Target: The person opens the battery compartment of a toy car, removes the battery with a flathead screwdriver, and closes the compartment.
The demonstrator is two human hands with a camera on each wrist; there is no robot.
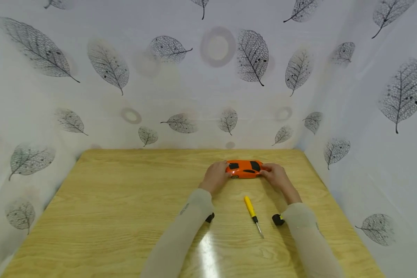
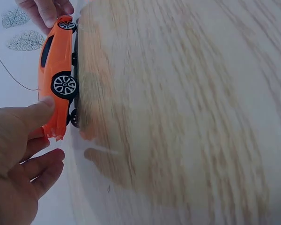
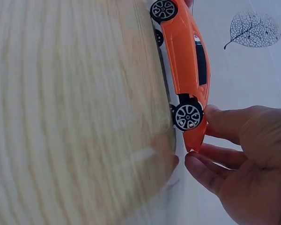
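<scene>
An orange toy car [image 1: 244, 170] with black windows and silver-spoked wheels is near the far edge of the wooden table, lying sideways across the head view. My left hand [image 1: 216, 177] pinches its left end; in the left wrist view the thumb [image 2: 46, 103] presses on the orange body above a wheel. The car's other end is pinched by my right hand [image 1: 276, 177], its thumb [image 3: 220, 123] against the body near the wheel in the right wrist view. Closer to me lies a screwdriver [image 1: 251, 210] with a yellow and black handle, its metal tip pointing toward me.
The wooden table [image 1: 125, 200] reaches back to a white curtain [image 1: 194, 88] printed with dark leaves, which also hangs along both sides. Black wrist cameras sit under both sleeves, one of them [image 1: 278, 220] beside the screwdriver in the head view.
</scene>
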